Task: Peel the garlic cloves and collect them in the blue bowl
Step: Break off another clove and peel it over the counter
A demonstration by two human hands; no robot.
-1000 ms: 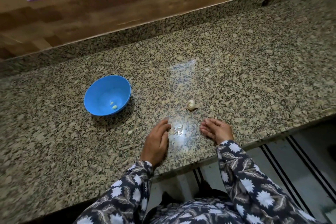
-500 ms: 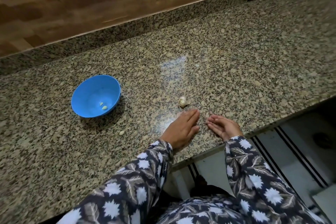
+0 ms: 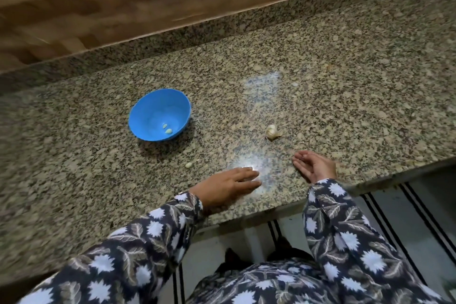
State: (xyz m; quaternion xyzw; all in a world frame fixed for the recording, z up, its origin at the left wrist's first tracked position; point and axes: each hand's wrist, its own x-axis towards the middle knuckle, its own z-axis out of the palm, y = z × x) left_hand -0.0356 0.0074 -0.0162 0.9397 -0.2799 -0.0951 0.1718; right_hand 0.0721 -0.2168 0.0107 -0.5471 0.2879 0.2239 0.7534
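The blue bowl (image 3: 160, 115) stands on the speckled granite counter (image 3: 345, 96), left of centre, with two peeled cloves (image 3: 166, 129) in its bottom. One loose clove (image 3: 188, 165) lies on the stone just in front of the bowl. A partly broken garlic bulb (image 3: 272, 132) sits to the bowl's right. My left hand (image 3: 227, 186) lies flat, palm down, near the front edge, fingers pointing right. My right hand (image 3: 314, 165) rests on its side a short way off, palm turned toward the left hand, fingers loosely curved. Neither hand holds anything that I can see.
A granite upstand and a wood-patterned wall (image 3: 148, 5) close off the back of the counter. The front edge (image 3: 276, 207) runs just under my wrists, with striped floor (image 3: 407, 217) below to the right.
My left hand has slid back to the left, away from the right hand, opening a gap between them. The camera view has shifted, so the bowl and the bulb sit further right in frame.
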